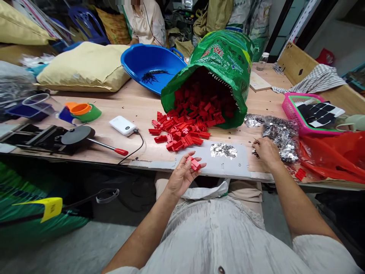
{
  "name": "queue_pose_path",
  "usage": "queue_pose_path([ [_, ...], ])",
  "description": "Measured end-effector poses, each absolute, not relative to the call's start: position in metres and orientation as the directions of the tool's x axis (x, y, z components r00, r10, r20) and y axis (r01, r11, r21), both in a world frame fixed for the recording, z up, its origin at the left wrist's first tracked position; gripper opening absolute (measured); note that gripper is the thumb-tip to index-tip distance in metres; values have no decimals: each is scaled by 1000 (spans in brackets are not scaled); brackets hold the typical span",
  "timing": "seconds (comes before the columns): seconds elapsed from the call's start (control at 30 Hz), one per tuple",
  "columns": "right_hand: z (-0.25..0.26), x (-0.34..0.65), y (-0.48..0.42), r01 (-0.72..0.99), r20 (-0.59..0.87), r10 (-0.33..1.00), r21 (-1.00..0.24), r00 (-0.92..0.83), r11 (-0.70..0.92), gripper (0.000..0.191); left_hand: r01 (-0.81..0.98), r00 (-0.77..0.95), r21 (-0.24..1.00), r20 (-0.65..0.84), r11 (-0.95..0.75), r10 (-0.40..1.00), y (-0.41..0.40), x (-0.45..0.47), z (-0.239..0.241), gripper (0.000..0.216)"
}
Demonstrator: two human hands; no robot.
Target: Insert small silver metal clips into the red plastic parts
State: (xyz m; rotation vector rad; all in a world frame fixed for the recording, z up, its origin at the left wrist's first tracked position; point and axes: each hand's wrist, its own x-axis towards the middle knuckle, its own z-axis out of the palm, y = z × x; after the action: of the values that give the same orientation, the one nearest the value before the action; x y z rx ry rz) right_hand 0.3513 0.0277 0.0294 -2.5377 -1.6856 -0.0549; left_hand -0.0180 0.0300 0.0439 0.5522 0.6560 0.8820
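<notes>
My left hand [184, 173], palm up at the table's front edge, has its fingers curled round a red plastic piece [194, 164]. To the right, my right hand [267, 153] is closed in a pinch beside a clear bag of small silvery metal pieces [282, 139]; a thin item shows at its fingertips, too small to name. Between the hands, a pile of flat silvery metal pieces [224, 150] lies on a grey sheet [205, 158]. Behind it, a heap of red plastic pieces [185, 131] spills from a green sack [219, 57] lying on its side.
A blue basin [154, 64] holds thin black strips. At left are a hand press with a red-tipped lever [121, 152], a white power bank [122, 125] and coloured cups [82, 111]. A pink basket [291, 110] and red plastic bag [339, 156] sit right. Another person [148, 19] is behind.
</notes>
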Motion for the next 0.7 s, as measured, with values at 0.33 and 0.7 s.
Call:
queue_pose_path([
  [0.33,27,354,32,928,80,925,-64,372,-368,22,-472,479,688,-326,552,815,19,-5,43,41],
  [0.7,20,360,23,728,189,892,-658,410,-196,29,-483,605,598,-300,640,737,12,-5,50,55],
])
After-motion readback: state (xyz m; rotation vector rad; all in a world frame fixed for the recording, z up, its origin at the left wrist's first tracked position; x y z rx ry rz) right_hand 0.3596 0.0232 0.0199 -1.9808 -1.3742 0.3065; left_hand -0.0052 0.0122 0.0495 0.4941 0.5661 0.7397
